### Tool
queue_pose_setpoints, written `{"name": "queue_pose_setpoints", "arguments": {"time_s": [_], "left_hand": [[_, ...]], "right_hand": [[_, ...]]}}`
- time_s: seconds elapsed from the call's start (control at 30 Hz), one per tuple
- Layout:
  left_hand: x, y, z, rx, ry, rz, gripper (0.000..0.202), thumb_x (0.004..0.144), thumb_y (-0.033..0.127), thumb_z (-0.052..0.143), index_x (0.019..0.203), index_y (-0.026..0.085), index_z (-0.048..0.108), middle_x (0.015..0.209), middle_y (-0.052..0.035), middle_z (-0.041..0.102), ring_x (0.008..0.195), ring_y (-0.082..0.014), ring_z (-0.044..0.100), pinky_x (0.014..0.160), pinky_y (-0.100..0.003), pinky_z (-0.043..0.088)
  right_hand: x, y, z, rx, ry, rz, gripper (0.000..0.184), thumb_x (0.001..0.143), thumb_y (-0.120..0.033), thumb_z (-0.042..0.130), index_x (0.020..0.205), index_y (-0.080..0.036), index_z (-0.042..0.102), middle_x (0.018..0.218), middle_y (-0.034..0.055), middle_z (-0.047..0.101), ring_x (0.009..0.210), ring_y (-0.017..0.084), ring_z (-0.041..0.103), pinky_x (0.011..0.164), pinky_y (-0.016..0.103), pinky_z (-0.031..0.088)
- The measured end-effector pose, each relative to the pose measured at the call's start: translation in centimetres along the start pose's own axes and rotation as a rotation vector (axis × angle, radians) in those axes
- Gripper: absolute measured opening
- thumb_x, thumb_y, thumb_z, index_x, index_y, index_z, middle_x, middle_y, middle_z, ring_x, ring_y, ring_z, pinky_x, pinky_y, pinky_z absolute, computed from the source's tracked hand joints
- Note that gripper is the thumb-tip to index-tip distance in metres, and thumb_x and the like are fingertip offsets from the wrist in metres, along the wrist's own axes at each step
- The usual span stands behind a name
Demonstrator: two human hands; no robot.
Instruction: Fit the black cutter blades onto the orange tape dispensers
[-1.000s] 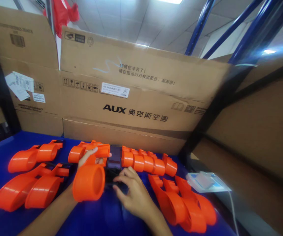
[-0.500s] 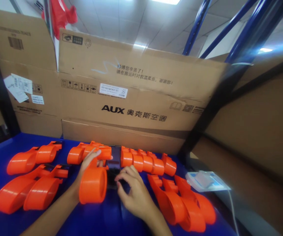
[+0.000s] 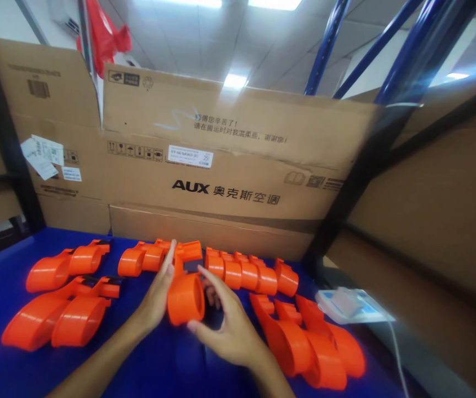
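An orange plastic part (image 3: 184, 301) with a round, cup-like body and a narrow upper arm is held up between my hands. My left hand (image 3: 157, 298) lies along its left side, fingers stretched upward. From the right, my right hand (image 3: 229, 323) curls about it, thumb at the lower rim and index finger near the upper arm. The other right fingers are partly hidden in shadow. Just behind the part, a dark block (image 3: 193, 266) shows in the gap. Similar orange parts (image 3: 232, 273) stand in a row beyond my hands.
More orange parts lie on the blue surface (image 3: 151, 365), some with black pieces (image 3: 91, 281) at left, others grouped at right (image 3: 324, 359). A white device (image 3: 345, 305) with a cable sits at the right edge. Cardboard (image 3: 229, 160) and a dark post (image 3: 345, 193) enclose the back.
The orange part and my left hand have moved right, toward my right hand. My right hand has gone from a pinch near the dark block to curling about the part. The view has shifted slightly.
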State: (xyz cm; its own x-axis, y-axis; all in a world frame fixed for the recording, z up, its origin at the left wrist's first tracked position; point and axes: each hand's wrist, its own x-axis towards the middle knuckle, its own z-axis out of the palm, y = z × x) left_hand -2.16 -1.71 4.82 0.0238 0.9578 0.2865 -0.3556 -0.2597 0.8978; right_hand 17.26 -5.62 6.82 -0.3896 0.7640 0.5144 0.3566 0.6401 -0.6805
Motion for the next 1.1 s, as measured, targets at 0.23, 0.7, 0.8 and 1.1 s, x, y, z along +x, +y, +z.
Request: {"name": "queue_pose_setpoints", "arguments": {"time_s": [0.23,0.7,0.8,1.1], "left_hand": [[-3.3,4.1,-0.7,0.706,-0.407,0.292,0.086,0.069,0.036,0.085,0.147,0.034,0.047,0.151,-0.0106,0.046,0.136,-0.0381,0.044,0.114,-0.053,0.033],[5.1,12.5,-15.3,1.489,-0.385,0.327,0.069,0.079,0.056,0.07,0.141,0.027,0.055,0.121,-0.0107,0.067,0.105,-0.032,0.058,0.097,-0.045,0.043],[6.7,12.8,-19.1,1.65,-0.455,0.357,0.069,0.085,0.059,0.062,0.144,0.023,0.052,0.118,-0.0117,0.068,0.106,-0.0314,0.058,0.095,-0.041,0.043],[8.3,9.4,-22.8,1.787,-0.618,0.351,0.069,0.088,0.064,0.053,0.143,0.023,0.054,0.14,-0.0173,0.059,0.122,-0.0381,0.055,0.103,-0.047,0.035]], "right_hand": [[0.0,0.1,0.1,-0.033,0.021,-0.042,0.09,0.077,-0.034,0.081,0.153,-0.028,0.034,0.146,0.0131,0.052,0.124,0.032,0.056,0.102,0.046,0.049],[0.7,1.8,0.4,-0.096,0.187,-0.047,0.041,0.093,-0.025,0.06,0.134,-0.026,0.057,0.106,0.0055,0.068,0.081,0.019,0.06,0.07,0.03,0.05],[0.8,2.3,0.2,-0.104,0.3,-0.032,0.03,0.095,-0.027,0.058,0.125,-0.023,0.062,0.095,0.0049,0.067,0.073,0.018,0.058,0.066,0.029,0.049],[0.9,2.4,-0.4,-0.11,0.393,-0.035,0.02,0.098,-0.028,0.055,0.11,-0.022,0.069,0.092,0.0049,0.066,0.072,0.018,0.058,0.066,0.03,0.047]]}}
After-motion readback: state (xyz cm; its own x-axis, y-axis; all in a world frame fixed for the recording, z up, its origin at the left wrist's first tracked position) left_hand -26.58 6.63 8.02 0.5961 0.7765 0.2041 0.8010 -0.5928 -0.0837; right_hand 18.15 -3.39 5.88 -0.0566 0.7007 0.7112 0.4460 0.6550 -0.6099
